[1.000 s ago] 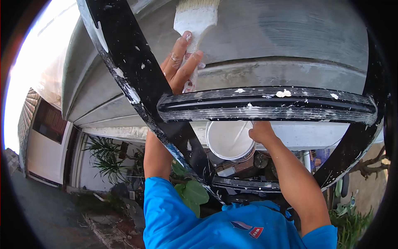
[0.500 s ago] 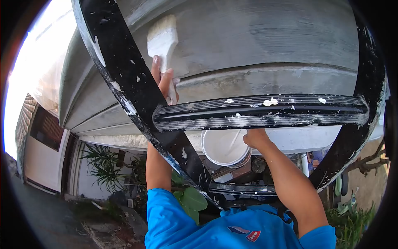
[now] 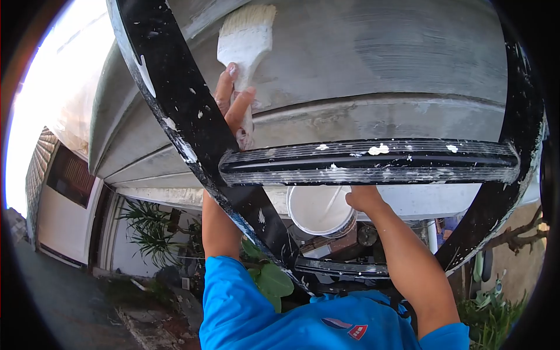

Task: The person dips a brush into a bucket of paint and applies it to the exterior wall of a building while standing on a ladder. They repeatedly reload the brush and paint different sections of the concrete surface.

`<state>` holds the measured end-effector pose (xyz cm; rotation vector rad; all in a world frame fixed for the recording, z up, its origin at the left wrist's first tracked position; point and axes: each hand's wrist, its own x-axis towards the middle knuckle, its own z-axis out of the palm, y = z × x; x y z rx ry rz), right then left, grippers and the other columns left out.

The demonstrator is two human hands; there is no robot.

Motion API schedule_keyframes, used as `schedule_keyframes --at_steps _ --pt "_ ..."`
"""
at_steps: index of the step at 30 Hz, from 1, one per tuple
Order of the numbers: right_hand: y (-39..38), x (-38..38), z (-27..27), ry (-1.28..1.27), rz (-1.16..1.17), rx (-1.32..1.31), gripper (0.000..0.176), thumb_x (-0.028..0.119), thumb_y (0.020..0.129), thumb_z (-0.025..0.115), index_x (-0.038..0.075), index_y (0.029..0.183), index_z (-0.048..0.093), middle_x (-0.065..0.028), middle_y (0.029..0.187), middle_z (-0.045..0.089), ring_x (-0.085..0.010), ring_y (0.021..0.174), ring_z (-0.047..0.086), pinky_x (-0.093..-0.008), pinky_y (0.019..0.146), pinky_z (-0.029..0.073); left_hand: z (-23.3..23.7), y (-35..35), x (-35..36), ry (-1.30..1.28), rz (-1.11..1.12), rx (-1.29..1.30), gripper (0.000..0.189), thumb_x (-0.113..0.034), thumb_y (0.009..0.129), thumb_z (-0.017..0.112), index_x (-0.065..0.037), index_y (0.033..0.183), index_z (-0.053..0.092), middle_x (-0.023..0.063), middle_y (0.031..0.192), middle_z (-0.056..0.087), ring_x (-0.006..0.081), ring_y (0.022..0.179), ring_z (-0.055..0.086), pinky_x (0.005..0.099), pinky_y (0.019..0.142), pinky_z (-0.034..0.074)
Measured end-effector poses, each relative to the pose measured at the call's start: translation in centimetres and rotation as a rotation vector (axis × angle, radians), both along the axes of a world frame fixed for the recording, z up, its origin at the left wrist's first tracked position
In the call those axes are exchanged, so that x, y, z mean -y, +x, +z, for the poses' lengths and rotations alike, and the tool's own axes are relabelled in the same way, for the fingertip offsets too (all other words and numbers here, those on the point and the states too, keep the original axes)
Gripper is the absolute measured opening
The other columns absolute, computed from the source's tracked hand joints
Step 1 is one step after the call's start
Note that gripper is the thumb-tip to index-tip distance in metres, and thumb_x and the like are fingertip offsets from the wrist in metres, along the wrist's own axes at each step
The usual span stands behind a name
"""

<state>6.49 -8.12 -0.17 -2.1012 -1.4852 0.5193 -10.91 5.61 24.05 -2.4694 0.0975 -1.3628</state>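
My left hand (image 3: 234,102) is closed around the handle of a wide flat paintbrush (image 3: 248,44), its white-coated head and pale bristles pointing up against the grey wall (image 3: 326,58). Whitish smears mark the fingers. My right hand (image 3: 363,199) is closed at the right rim of a white bucket (image 3: 293,213), with its upper part hidden behind the ladder rung. Inside the bucket is off-white paint (image 3: 315,207), with a thin pale stick or handle lying across it.
A black, paint-spattered ladder (image 3: 373,162) stands between me and the wall, its rails on both sides. A pale ledge (image 3: 431,198) runs below the wall. Down below are plants (image 3: 149,227), a white door (image 3: 67,216) and bare branches (image 3: 519,236).
The paintbrush in my left hand has moved up and to the right across the wall and looks larger. My right hand and the bucket have barely shifted.
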Motion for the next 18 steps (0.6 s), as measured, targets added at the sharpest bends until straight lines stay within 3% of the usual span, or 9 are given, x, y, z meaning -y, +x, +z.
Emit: schedule_keyframes --at_steps 8,11,13,16,18 --pt "-0.2 0.2 1.0 -0.042 -0.049 -0.149 0.057 0.009 0.068 0.062 -0.003 0.123 0.049 -0.0237 0.133 0.043 -0.0389 0.124 0.039 -0.0387 0.106 0.03 -4.3 -9.0 -6.6 -0.194 0.22 0.469 0.041 -0.002 0.073 0.068 -0.011 0.113 0.06 0.023 0.131 0.046 0.0344 0.103 0.06 0.0368 0.079 0.053" --pt "-0.4 0.2 0.9 0.088 -0.096 -0.045 0.054 0.008 0.069 0.061 -0.003 0.12 0.051 -0.0246 0.127 0.048 -0.0381 0.119 0.045 -0.0377 0.103 0.034 -5.9 -9.2 -5.8 -0.258 0.214 0.576 0.041 -0.002 0.073 0.068 -0.011 0.112 0.06 0.0226 0.132 0.045 0.0346 0.104 0.059 0.0373 0.08 0.053" --pt "-0.9 0.1 -0.4 0.189 -0.147 0.071 0.046 0.006 0.069 0.06 -0.002 0.114 0.056 -0.0244 0.121 0.052 -0.0376 0.114 0.05 -0.0371 0.1 0.038 -6.6 -7.1 -4.2 -0.252 0.155 0.516 0.041 -0.001 0.073 0.068 -0.011 0.112 0.06 0.0223 0.132 0.045 0.0348 0.105 0.059 0.0375 0.08 0.054" --pt "0.1 -0.1 0.6 -0.07 -0.006 -0.118 0.053 0.014 0.071 0.061 -0.007 0.118 0.051 -0.0271 0.127 0.046 -0.0387 0.119 0.044 -0.0393 0.103 0.034 -6.8 -2.0 -1.5 -0.199 0.039 0.264 0.041 -0.001 0.072 0.068 -0.011 0.111 0.061 0.0218 0.133 0.045 0.035 0.106 0.058 0.0379 0.081 0.054" --pt "0.2 -0.1 1.8 -0.133 0.032 -0.023 0.046 0.017 0.071 0.06 -0.006 0.111 0.056 -0.0266 0.123 0.05 -0.0381 0.116 0.046 -0.039 0.101 0.035 -5.2 1.0 -0.2 -0.095 -0.03 0.032 0.041 0.0 0.072 0.069 -0.011 0.111 0.061 0.0215 0.133 0.044 0.0351 0.107 0.058 0.0382 0.081 0.054"
